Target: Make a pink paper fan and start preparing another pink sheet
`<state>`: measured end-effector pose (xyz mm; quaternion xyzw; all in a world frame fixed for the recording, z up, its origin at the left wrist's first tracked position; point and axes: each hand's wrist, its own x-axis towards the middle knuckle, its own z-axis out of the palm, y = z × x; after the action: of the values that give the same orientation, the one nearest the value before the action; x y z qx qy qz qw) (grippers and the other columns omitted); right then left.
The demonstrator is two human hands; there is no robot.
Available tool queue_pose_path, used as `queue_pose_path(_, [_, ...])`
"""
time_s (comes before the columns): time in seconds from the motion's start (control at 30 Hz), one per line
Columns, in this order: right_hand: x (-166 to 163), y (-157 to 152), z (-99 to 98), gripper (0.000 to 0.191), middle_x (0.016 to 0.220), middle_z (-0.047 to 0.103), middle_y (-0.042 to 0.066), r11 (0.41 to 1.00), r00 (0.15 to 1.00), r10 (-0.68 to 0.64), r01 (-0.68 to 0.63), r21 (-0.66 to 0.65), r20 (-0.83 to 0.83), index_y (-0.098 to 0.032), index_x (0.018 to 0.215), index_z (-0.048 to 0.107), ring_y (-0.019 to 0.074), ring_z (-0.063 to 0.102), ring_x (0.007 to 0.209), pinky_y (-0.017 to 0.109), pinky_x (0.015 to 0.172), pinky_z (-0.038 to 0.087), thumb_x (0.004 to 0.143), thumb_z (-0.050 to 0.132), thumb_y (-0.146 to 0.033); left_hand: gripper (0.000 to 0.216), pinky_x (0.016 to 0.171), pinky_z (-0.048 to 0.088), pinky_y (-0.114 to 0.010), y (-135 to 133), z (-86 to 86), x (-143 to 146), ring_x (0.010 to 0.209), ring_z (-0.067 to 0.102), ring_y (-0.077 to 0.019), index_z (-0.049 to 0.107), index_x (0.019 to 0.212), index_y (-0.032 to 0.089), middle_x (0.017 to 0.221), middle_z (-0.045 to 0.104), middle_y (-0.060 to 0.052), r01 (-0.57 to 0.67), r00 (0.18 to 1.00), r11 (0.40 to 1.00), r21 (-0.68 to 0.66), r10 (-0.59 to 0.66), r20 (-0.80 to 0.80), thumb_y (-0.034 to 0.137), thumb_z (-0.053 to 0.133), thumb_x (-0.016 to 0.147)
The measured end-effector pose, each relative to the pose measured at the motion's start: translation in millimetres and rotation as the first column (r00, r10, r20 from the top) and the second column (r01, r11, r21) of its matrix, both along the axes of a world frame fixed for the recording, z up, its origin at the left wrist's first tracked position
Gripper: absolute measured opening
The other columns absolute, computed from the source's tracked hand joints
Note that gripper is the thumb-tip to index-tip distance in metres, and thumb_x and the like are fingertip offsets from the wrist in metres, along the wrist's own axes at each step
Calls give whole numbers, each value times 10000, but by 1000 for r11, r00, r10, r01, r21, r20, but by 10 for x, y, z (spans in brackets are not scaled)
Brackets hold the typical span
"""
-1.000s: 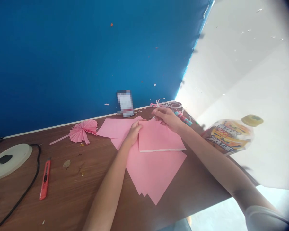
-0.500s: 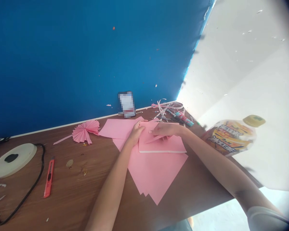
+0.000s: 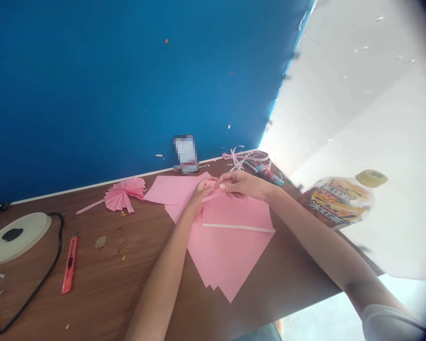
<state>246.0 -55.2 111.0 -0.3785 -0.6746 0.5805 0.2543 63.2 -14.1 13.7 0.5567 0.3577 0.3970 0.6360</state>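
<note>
A pink sheet of paper with a white strip along its near edge lies on top of larger pink sheets. My left hand grips its far left corner, thumb on top. My right hand is closed right beside it, thumb and fingers pinching the far edge, where a narrow band of the paper is raised or folded. My fingers partly hide that edge. Another pink sheet sticks out left of my left hand.
On the left are a pleated pink paper fan, a red box cutter, a pale round disc and a black cord. Paper strips and a patterned tube lie at the back right. A yellow-capped bottle stands at right.
My right hand has moved up and left from the middle of the sheet to its far edge, close to my left hand. The left hand stays at the corner.
</note>
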Motion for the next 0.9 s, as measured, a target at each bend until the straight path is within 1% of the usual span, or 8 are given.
queue_pose_path(0.1, [23,65,-133,324,577,563,-16,995,987,84,-76,-60,135,-140,863,653,66,413,461,220,451,292,758,662,-447,357,846,443,-273,16,14,3,912,595,-160,593,1057,193,1046,635,-43,-41,997,998,53,44,-61,230,566,703])
queue_pose_path(0.2, [25,105,-263,234,613,603,16,996,960,90,-88,-19,266,-146,813,665,105,516,543,230,494,361,774,627,-374,353,887,419,-260,50,-14,5,972,576,-155,608,1038,192,1125,617,-37,-64,995,993,103,71,-64,190,526,695])
queue_pose_path(0.33, [-22,78,-305,121,628,592,5,987,913,146,-159,4,381,-168,733,628,95,492,536,227,492,350,768,596,-279,378,793,443,-261,79,-62,-8,855,583,-148,593,1074,192,1023,629,-36,-20,998,998,60,24,-57,198,527,702])
queue_pose_path(0.53, [-60,-29,-84,216,552,471,-42,991,972,114,-125,43,206,-172,788,597,74,387,506,225,511,299,846,540,-372,370,688,428,-233,12,-54,-35,715,545,-120,592,1098,184,797,607,-4,6,1000,998,69,-4,-22,228,545,734])
queue_pose_path(0.6, [-50,-54,2,306,500,390,-65,997,990,52,-59,48,131,-161,821,617,66,326,472,227,490,254,860,530,-452,340,703,434,-235,-11,-33,-28,738,558,-126,595,1069,178,776,606,-2,13,1000,998,57,-14,12,248,573,737])
queue_pose_path(0.7, [-50,-48,31,361,472,320,-79,979,976,-181,168,112,120,-142,782,632,54,272,444,234,467,192,830,567,-494,295,742,458,-265,-21,-11,-12,779,595,-147,590,997,171,847,635,-23,9,999,999,-36,-8,49,274,616,722])
queue_pose_path(0.8, [-80,16,-87,362,454,296,-85,933,927,-360,355,60,109,-132,768,634,52,258,437,237,463,170,792,599,-491,309,726,478,-297,-14,-13,-9,758,620,-171,582,997,175,874,656,-42,43,997,993,-113,-35,70,274,632,709])
queue_pose_path(0.9, [-90,113,-264,340,471,329,-76,900,892,-436,436,27,124,-129,747,639,54,267,458,235,465,173,739,643,-469,308,731,494,-311,-7,-19,-16,767,638,-185,581,1008,175,906,673,-58,59,994,992,-111,-49,96,275,633,721])
